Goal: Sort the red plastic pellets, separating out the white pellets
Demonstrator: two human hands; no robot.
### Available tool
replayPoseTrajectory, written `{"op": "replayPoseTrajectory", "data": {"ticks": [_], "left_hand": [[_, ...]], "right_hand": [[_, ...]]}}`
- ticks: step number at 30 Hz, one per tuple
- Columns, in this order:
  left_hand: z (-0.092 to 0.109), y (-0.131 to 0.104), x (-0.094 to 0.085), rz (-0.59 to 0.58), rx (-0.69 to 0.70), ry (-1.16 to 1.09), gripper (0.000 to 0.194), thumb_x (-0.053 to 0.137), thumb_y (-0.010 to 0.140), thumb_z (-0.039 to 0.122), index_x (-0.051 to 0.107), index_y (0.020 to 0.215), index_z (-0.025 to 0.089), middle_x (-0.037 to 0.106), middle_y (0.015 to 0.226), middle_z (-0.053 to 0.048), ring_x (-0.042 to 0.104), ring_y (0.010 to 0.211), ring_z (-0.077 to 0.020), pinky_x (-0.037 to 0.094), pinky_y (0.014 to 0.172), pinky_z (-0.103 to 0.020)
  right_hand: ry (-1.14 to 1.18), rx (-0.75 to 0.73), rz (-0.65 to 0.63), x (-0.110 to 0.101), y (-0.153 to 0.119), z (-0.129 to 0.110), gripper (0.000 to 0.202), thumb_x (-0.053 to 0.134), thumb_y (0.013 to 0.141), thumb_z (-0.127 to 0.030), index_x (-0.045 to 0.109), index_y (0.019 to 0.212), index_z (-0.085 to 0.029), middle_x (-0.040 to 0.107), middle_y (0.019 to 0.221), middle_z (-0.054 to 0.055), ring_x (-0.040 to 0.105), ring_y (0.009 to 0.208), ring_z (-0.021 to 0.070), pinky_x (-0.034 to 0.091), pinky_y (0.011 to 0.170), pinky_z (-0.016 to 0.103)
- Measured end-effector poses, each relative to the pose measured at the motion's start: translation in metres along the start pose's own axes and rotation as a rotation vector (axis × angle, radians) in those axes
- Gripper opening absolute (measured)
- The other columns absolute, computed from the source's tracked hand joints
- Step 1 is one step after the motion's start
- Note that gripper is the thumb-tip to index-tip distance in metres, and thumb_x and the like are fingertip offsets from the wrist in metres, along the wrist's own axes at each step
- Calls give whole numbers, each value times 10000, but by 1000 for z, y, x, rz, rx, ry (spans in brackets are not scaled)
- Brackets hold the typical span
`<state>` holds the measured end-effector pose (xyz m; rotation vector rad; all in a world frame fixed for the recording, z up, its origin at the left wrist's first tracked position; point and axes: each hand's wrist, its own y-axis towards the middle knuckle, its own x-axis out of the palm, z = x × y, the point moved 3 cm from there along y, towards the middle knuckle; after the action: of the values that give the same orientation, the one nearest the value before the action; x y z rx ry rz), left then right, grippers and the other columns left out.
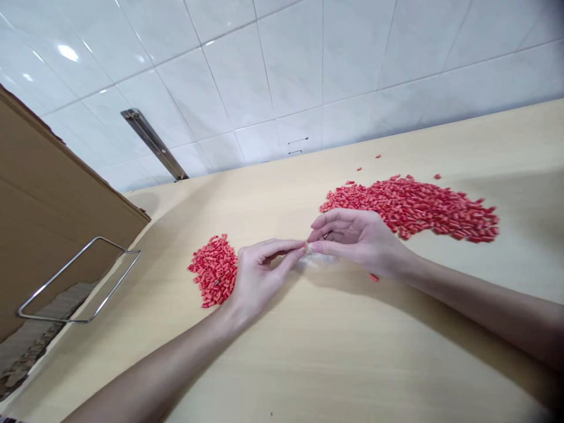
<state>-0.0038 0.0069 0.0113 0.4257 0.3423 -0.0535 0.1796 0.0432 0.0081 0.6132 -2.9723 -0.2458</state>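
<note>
Both hands meet over the middle of the pale table [282,364]. My left hand [264,270] pinches with thumb and forefinger; a tiny reddish bit shows at the fingertips, too small to identify. My right hand [361,238] is closed at the thumb and fingers right beside it, around something I cannot make out. A whitish, see-through material [318,258] lies under the fingertips. To the left of my left hand is a small heap of red pieces [214,270]. Behind my right hand spreads a larger heap of red pieces [423,205]. One red piece [373,277] lies just below my right hand.
A cardboard box [57,205] stands at the left, with a metal wire frame [79,282] in front of it. A metal strip [154,144] leans by the tiled wall [291,64]. A few loose red pieces [378,156] lie near the table's back edge.
</note>
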Motion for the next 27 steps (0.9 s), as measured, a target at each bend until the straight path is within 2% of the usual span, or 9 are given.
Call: {"op": "replayPoseTrajectory", "data": {"ticks": [12, 22, 25, 27], "left_hand": [[0, 0, 0, -18, 14, 37, 126, 728, 801, 234, 780, 915, 221, 782, 935, -36, 737, 838, -193, 613, 810, -318], [4, 0, 1, -83, 86, 25, 109, 709, 818, 207, 779, 901, 212, 780, 927, -55, 730, 846, -195, 603, 793, -323], [1, -1, 0, -31, 40, 41, 226, 751, 781, 239, 757, 1004, 205, 774, 968, -57, 728, 856, -188, 596, 846, -328], [-1, -1, 0, 11, 22, 50, 320, 775, 755, 255, 734, 1067, 198, 765, 1002, -65, 721, 875, -190, 589, 880, -346]], "right_hand": [[-85, -39, -45, 4, -2, -1, 293, 812, 694, -320, 625, 865, -172, 701, 840, 56, 685, 788, 186, 589, 720, 326], [-121, -51, -50, 8, -5, -1, 232, 800, 708, -297, 620, 802, -186, 695, 821, 42, 696, 790, 200, 589, 755, 355], [-130, -88, 23, 6, -3, -3, 251, 813, 690, -314, 623, 796, -188, 703, 810, 44, 697, 763, 199, 589, 728, 351], [-139, -131, 193, -2, -1, -2, 233, 812, 690, -305, 630, 782, -192, 707, 809, 48, 701, 773, 205, 590, 743, 356]]}}
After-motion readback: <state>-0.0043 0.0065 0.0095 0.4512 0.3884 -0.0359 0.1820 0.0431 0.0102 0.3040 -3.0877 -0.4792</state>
